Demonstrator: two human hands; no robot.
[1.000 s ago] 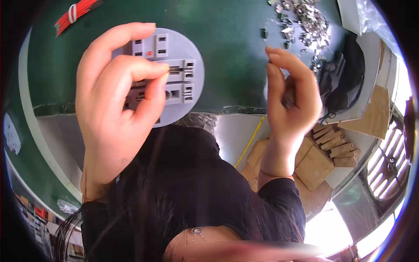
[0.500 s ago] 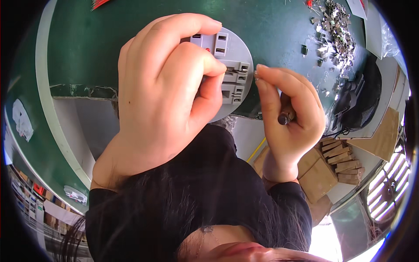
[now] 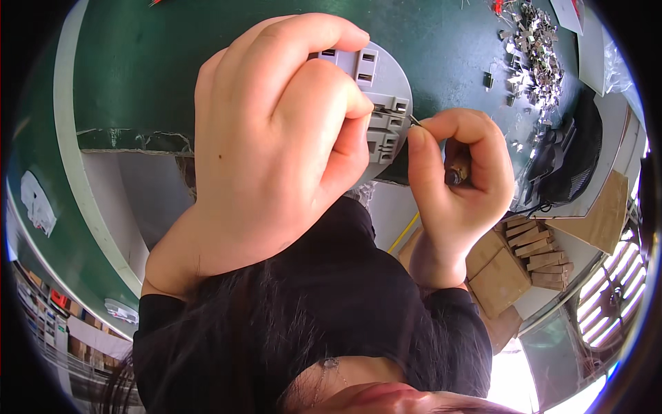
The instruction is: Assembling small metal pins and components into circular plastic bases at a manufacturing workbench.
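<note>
My left hand is closed on a round grey plastic base with raised slotted blocks, its thumb and index finger pinched over one of the slots. The hand covers the left part of the base. Just off the right rim, my right hand pinches a small thin metal piece between thumb and index finger. The piece points up and left toward the slotted blocks. A dark handle-like rod is tucked in the right palm, its rounded end showing; what it belongs to is hidden.
A heap of small shiny metal clips lies on the green table at the far right. Beyond my right arm are a black mesh bag and cardboard boxes. The table's chipped front edge runs beside my left wrist.
My left hand and the grey base have shifted slightly right. The right fingertips have come down a little, and the metal piece between them now shows more plainly.
</note>
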